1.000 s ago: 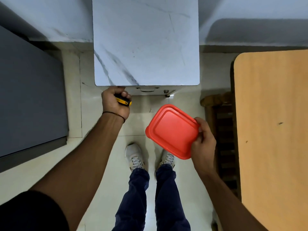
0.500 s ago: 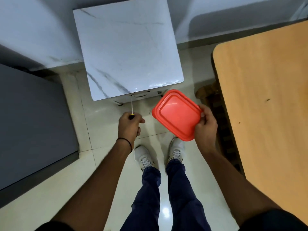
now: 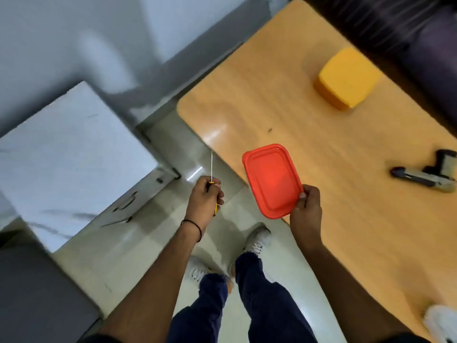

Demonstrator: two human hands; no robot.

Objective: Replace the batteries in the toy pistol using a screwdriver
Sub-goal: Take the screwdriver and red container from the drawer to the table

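My left hand is closed around a screwdriver with a yellow and black handle, its thin metal shaft pointing up over the floor. My right hand grips the near corner of a red lidded plastic box, held in the air above the near-left edge of the wooden table. The toy pistol, dark and beige, lies on the table at the far right, well apart from both hands.
A yellow lidded box stands at the back of the table. A white marble-patterned cabinet stands to the left over the tiled floor. A white object shows at the bottom right. My legs and white shoes are below.
The view has swung to the right, bringing the table, pistol and yellow box into sight. Both hands moved right with the screwdriver and red box, away from the cabinet; the box now hangs over the table edge.
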